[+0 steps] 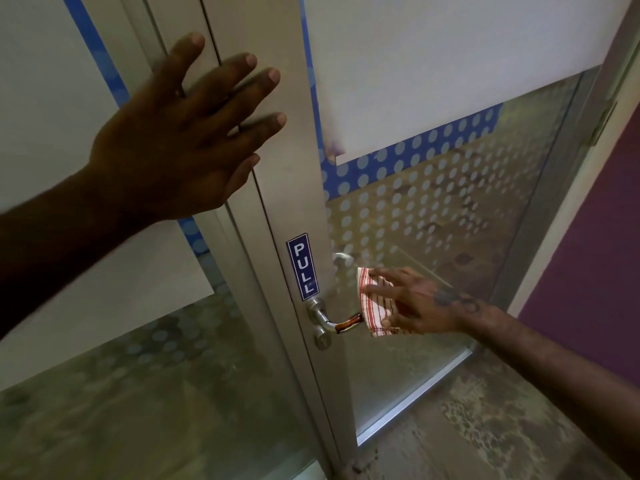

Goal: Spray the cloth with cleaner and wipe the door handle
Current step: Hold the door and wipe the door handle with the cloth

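Note:
A silver lever door handle (327, 320) with a dark brown grip sticks out to the right from the metal door frame, below a blue PULL sticker (302, 266). My right hand (412, 303) presses a red-and-white striped cloth (372, 303) against the far end of the handle, with its fingers spread over the cloth. My left hand (183, 133) is raised flat with fingers apart near the upper door frame and holds nothing. No spray bottle is in view.
The glass door (433, 216) has a white frosted upper panel and blue and white dot film. A keyhole cylinder (322, 338) sits under the handle. A purple wall (595, 271) is at the right. Mottled floor shows through the glass below.

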A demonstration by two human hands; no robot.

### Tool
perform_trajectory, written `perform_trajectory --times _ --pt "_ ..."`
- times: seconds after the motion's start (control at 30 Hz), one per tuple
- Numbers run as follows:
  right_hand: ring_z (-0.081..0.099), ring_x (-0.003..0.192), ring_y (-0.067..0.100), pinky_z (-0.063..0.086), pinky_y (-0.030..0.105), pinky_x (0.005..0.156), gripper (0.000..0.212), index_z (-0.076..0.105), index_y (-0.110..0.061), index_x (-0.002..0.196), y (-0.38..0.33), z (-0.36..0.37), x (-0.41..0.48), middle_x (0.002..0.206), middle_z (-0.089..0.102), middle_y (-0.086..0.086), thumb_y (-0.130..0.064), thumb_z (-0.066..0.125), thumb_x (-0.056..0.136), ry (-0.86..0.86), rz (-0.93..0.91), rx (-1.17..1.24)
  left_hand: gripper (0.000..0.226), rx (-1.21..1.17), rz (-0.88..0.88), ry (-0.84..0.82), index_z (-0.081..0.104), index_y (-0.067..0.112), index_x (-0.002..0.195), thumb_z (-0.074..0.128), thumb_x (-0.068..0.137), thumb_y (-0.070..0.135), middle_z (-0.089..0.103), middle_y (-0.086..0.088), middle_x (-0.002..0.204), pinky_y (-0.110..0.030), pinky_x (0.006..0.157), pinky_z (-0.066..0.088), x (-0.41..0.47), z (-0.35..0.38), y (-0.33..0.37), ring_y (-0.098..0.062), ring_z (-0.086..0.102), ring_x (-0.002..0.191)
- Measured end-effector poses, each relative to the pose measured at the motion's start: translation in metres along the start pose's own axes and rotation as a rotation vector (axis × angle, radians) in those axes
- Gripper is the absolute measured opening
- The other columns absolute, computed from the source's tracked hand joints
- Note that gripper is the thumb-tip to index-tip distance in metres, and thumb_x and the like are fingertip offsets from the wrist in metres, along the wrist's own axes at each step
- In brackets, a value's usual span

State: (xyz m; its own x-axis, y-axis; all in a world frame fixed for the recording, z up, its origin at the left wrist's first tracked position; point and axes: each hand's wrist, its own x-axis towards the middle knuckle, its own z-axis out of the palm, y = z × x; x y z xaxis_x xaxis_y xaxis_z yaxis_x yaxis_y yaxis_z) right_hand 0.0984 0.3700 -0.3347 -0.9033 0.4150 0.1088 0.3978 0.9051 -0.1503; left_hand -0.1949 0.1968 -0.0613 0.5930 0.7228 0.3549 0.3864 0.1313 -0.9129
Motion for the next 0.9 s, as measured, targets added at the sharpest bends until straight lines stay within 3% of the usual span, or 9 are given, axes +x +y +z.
perform_trajectory --times 0.07,0.17,0.23,0.37,0.53,0.7,0.9 --pt "0.034 0.133 0.022 0.037 0.045 0.107 0.082 0.023 -0.041 0.148 0.000 -0.002 0.005 0.152 0.033 -0.004 -0.074 0.048 0.077 0.001 0.008 -0.115 0.058 -0.006 -0.001 0.023 0.027 0.009 0.158 0.028 0.108 0.038 0.026 -0.027 0.162 -0.066 0.119 0.019 0.000 0.001 0.000 -0.044 0.022 0.151" --pt "0.030 0.138 0.025 0.029 0.048 0.114 0.097 0.028 -0.027 0.147 -0.014 0.000 0.005 0.151 0.035 0.000 -0.083 0.047 0.069 -0.003 -0.055 -0.237 0.058 -0.045 0.001 0.015 0.026 0.009 0.158 0.028 0.109 0.037 0.024 -0.027 0.163 -0.066 0.119 0.017 -0.001 0.000 0.000 -0.044 0.020 0.152" --pt "0.030 0.141 0.028 0.026 0.050 0.116 0.088 0.037 -0.019 0.143 -0.020 0.015 0.005 0.148 0.042 0.006 -0.067 0.059 0.073 0.051 -0.041 -0.187 0.058 -0.049 0.002 0.015 0.025 0.009 0.159 0.027 0.109 0.037 0.023 -0.027 0.163 -0.067 0.119 0.016 -0.001 0.000 -0.001 -0.044 0.018 0.152" --pt "0.038 0.138 0.033 0.036 0.051 0.111 0.065 0.050 -0.008 0.132 -0.028 0.041 0.005 0.139 0.053 0.014 -0.034 0.072 0.076 0.262 -0.038 -0.108 0.058 -0.045 0.003 0.026 0.026 0.008 0.158 0.029 0.108 0.037 0.023 -0.027 0.163 -0.067 0.119 0.018 -0.001 0.001 -0.002 -0.045 0.020 0.151" --pt "0.041 0.136 0.035 0.035 0.050 0.112 0.063 0.054 -0.006 0.129 -0.037 0.056 0.001 0.136 0.056 0.015 -0.029 0.076 0.075 0.382 0.023 -0.111 0.058 -0.056 0.009 0.029 0.025 0.008 0.158 0.028 0.109 0.037 0.023 -0.028 0.163 -0.068 0.118 0.018 -0.002 0.002 -0.001 -0.045 0.019 0.152" --pt "0.040 0.135 0.030 0.025 0.044 0.116 0.057 0.054 -0.007 0.130 -0.062 0.069 0.001 0.135 0.057 0.013 -0.039 0.058 0.082 0.470 0.128 -0.053 0.058 -0.083 0.012 0.026 0.022 0.007 0.159 0.027 0.110 0.037 0.020 -0.027 0.164 -0.068 0.118 0.017 -0.002 0.002 -0.002 -0.045 0.017 0.152" --pt "0.051 0.124 0.029 0.031 0.047 0.110 0.055 0.059 -0.005 0.124 -0.114 0.088 0.016 0.126 0.063 0.014 -0.026 0.072 0.076 0.597 0.257 -0.007 0.056 -0.078 0.007 0.037 0.027 0.007 0.158 0.029 0.109 0.035 0.022 -0.027 0.163 -0.068 0.118 0.018 -0.002 0.002 -0.001 -0.045 0.019 0.152"
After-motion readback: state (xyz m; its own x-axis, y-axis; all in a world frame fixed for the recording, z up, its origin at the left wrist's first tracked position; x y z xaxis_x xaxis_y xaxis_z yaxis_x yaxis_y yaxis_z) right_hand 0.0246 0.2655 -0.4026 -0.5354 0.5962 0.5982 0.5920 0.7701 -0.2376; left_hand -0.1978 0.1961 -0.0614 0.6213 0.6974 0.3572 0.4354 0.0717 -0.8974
